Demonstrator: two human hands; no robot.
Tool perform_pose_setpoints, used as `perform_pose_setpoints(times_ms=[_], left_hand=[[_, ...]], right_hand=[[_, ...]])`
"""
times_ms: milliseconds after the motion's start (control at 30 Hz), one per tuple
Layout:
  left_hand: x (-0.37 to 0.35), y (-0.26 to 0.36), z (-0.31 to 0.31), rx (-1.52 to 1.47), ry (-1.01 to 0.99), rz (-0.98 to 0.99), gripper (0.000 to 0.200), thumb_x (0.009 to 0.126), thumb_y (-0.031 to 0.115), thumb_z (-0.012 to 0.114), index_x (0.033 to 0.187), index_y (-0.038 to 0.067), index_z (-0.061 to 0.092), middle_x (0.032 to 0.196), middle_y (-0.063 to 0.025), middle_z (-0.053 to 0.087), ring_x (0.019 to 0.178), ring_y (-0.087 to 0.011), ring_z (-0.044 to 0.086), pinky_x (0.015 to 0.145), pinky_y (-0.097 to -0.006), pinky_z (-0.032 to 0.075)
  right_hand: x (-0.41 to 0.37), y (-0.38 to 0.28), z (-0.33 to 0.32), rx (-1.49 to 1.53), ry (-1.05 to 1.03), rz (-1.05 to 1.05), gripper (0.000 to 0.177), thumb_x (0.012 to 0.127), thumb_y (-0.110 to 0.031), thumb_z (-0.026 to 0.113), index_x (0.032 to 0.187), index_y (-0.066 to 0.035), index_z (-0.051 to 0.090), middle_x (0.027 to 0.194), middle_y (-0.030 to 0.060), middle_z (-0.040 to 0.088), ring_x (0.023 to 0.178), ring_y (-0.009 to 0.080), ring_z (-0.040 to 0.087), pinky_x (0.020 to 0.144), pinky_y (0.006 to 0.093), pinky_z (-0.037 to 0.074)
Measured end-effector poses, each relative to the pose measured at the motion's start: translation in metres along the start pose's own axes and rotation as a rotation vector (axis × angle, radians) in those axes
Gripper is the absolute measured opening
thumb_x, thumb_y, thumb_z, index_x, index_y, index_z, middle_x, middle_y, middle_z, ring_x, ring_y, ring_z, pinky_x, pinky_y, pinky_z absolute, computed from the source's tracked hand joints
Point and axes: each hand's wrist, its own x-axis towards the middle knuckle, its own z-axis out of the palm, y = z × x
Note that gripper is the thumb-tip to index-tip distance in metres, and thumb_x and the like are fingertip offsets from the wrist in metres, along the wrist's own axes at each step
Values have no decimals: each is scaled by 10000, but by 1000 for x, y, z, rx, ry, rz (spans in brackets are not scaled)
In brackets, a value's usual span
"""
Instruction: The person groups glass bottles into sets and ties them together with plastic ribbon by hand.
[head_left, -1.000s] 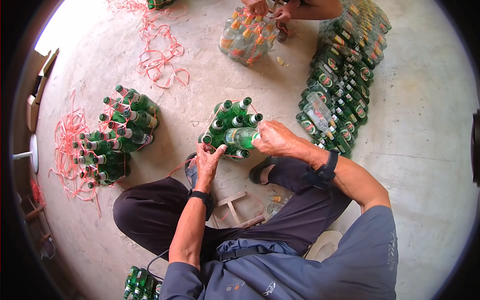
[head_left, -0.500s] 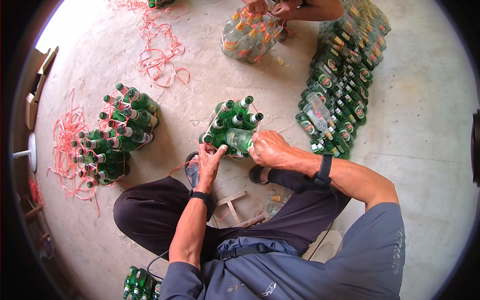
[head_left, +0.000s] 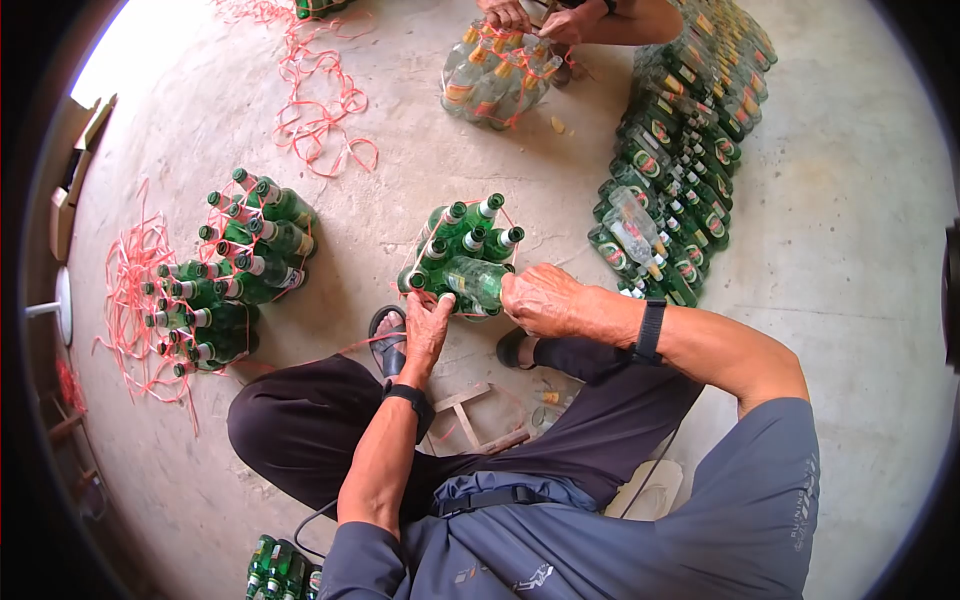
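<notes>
A bundle of upright green glass bottles (head_left: 472,238) stands on the floor in front of me, with reddish plastic string (head_left: 424,229) around the necks. My right hand (head_left: 545,300) is closed around one end of a green bottle (head_left: 474,279), which lies tilted across the near side of the bundle, its other end pointing left. At the bundle's near left edge, my left hand (head_left: 428,322) has thumb and fingers bent at the string and bottle tops. A strand of string leads from there to the left across the floor. The fingertips are partly hidden.
Tied green bottles (head_left: 255,235) and a tangle of string (head_left: 140,295) are on the left. Rows of lying bottles (head_left: 680,170) stretch along the right. Another person's hands (head_left: 540,18) work on a bundle of clear bottles (head_left: 495,85). A wooden frame (head_left: 468,420) lies between my legs.
The bottle in my right hand has shifted slightly left and lies a little flatter over the bundle. My left hand's fingers have drawn slightly closer to the bundle's edge. The other person's hands moved slightly.
</notes>
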Motion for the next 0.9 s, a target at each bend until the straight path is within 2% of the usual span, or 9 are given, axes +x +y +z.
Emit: perform_pose_setpoints(times_ms=[133, 233, 333, 433, 600, 667, 700, 867, 900], left_hand=[[-1, 3, 0, 34, 22, 10, 454, 779, 336, 656, 1000, -25, 492, 859, -161, 581, 792, -274, 554, 742, -392, 439], [2, -4, -1, 35, 13, 13, 468, 783, 343, 652, 1012, -26, 478, 869, -168, 580, 800, -290, 556, 740, -411, 437], [3, -10, -1, 37, 36, 32, 477, 783, 347, 660, 1012, -25, 468, 863, -172, 574, 798, -295, 553, 735, -420, 434], [-1, -1, -1, 64, 22, 21, 507, 770, 360, 682, 1015, -24, 461, 855, -178, 568, 799, -300, 550, 736, -424, 432], [-6, 5, -1, 186, 8, 1, 591, 732, 399, 721, 1036, -25, 443, 865, -190, 570, 812, -314, 555, 750, -435, 430], [-4, 1, 0, 165, 31, 36, 608, 718, 404, 726, 1040, -24, 437, 893, -207, 582, 850, -332, 567, 771, -440, 434], [-3, 2, 0, 165, 31, 35, 608, 718, 404, 726, 1040, -24, 437, 893, -207, 582, 850, -332, 567, 771, -440, 434], [-3, 8, 2, 269, 5, -63, 614, 701, 417, 709, 1031, -28, 445, 916, -246, 596, 861, -383, 601, 767, -452, 455], [-4, 8, 2, 292, 21, -29, 604, 711, 402, 700, 1044, -13, 413, 851, -263, 600, 815, -428, 600, 764, -471, 456]], right_hand=[[0, 5, -2, 30, 12, -14, 229, 746, -141, 586, 692, 71, 516, 560, 233, 553, 560, 416, 586, 515, 490, 462], [12, 9, -12, 286, 90, 175, 293, 776, -210, 611, 617, 33, 568, 607, 237, 569, 621, 421, 596, 565, 474, 485], [18, 10, -21, 299, -49, 294, 194, 722, -147, 574, 727, 47, 592, 737, 248, 618, 737, 418, 617, 648, 475, 508], [21, 11, -24, 277, -32, 250, 184, 707, -123, 571, 745, 56, 597, 778, 256, 624, 763, 418, 621, 665, 474, 508], [59, 14, -22, 274, 46, 207, 213, 691, -130, 579, 724, 80, 595, 664, 268, 589, 691, 414, 621, 630, 467, 501], [72, 3, -39, 339, -102, 332, 191, 659, -101, 553, 687, 83, 592, 676, 272, 599, 678, 419, 618, 613, 472, 503], [73, 2, -40, 368, -65, 338, 180, 661, -97, 551, 666, 77, 595, 687, 271, 609, 672, 420, 619, 600, 478, 503], [58, 7, -36, 49, -136, 44, 135, 645, -74, 559, 682, 37, 625, 686, 241, 617, 684, 392, 632, 601, 470, 502], [55, 4, -38, -15, -140, 34, 128, 643, -83, 571, 685, 17, 640, 679, 215, 625, 685, 370, 640, 596, 457, 504]])
